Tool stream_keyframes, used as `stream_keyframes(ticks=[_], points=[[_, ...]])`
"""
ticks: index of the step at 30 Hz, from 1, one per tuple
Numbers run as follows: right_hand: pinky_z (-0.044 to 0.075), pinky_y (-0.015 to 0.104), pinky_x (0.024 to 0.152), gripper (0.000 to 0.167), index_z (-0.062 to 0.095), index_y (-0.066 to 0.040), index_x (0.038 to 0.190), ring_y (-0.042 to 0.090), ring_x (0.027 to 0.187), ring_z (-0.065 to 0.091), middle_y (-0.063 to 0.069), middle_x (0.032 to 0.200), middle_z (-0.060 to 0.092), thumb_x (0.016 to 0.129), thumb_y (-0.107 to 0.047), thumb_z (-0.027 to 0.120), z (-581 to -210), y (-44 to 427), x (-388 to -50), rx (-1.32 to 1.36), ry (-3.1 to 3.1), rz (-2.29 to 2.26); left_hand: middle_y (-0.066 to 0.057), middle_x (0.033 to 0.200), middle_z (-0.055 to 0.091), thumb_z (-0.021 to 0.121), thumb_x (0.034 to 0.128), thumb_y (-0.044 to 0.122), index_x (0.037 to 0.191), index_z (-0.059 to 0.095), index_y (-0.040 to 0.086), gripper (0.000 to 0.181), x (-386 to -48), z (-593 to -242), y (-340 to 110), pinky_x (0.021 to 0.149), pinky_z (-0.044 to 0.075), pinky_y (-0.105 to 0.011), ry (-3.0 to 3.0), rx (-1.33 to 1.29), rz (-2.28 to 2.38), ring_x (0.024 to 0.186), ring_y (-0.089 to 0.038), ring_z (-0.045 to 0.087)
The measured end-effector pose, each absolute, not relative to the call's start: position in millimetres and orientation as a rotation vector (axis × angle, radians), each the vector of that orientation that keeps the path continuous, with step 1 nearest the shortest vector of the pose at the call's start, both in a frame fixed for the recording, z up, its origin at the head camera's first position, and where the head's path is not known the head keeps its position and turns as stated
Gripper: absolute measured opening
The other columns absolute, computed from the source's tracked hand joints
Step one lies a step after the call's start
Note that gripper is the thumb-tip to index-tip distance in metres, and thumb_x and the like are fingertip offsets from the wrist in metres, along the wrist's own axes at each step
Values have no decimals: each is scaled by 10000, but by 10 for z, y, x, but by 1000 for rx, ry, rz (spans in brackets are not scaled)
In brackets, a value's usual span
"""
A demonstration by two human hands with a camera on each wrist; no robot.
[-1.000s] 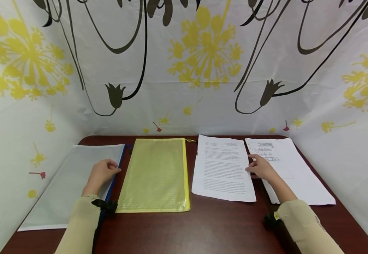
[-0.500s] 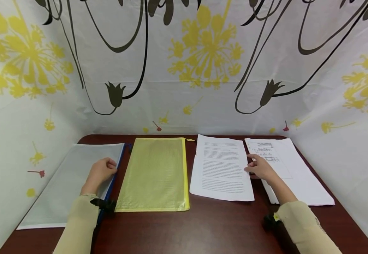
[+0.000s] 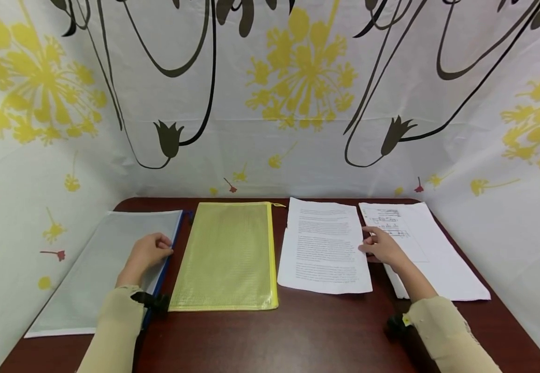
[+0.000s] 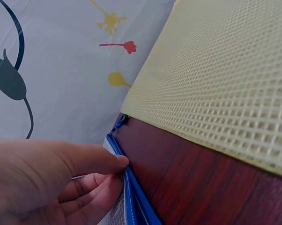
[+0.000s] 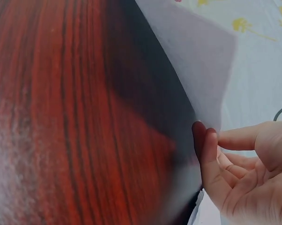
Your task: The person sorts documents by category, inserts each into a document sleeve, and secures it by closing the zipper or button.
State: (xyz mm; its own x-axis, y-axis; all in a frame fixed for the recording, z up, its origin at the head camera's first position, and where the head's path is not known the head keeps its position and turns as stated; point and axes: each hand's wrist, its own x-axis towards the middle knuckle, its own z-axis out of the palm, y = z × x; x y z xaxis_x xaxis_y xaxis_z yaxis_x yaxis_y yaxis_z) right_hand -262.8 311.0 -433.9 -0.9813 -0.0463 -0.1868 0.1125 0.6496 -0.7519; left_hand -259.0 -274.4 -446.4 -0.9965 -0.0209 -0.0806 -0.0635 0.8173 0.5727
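The left hand pinches the blue zip edge of the pale translucent folder at the far left; in the left wrist view thumb and fingers meet at that edge. Between the thumb and fingers of the right hand is the right edge of a printed sheet. The right wrist view shows this sheet raised off the table at the pinching right hand. A yellow mesh folder lies flat between the pale folder and the sheet.
A paper stack with a printed diagram lies at the right, partly under the right forearm. The dark red-brown table ends at a patterned cloth behind and at both sides.
The printed sheet has shifted slightly to the left with the right hand. The left hand has moved slightly left, still pinching the blue edge.
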Motion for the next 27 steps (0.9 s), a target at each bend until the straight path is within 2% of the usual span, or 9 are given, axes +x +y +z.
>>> stream_keyframes(ticks=[5,13,20,27], points=[[629,343,757,608,290,163,1463,121,848,621,154,1037,565,970,-48,577,-4311,3101,-2605,41,2649,-1314,-128,874,687,684,906,137,977,646,-5,163,-2588,-4482,-2757,663,466,-303,2931,-78,929,771,-223,602],[614,299,722,534,364,135,1437,103,838,612,170,1070,568,976,-42,566,-4292,3074,-2572,32,2639,-1375,-138,868,665,632,903,118,977,654,-12,152,-2585,-4499,-2775,637,493,-325,2924,-91,899,748,-215,594],[600,274,709,524,376,123,1433,78,829,609,168,1087,575,985,-71,569,-4282,3081,-2542,29,2631,-1398,-84,791,598,721,897,236,827,584,52,239,-2451,-4298,-2754,611,440,-315,2882,-59,642,702,-205,531],[598,265,692,505,392,123,1411,62,796,609,117,1021,583,982,-71,575,-4307,3123,-2551,12,2617,-1448,-29,708,592,730,878,205,721,631,77,226,-2380,-4161,-2750,574,412,-277,2807,-35,551,659,-166,510]])
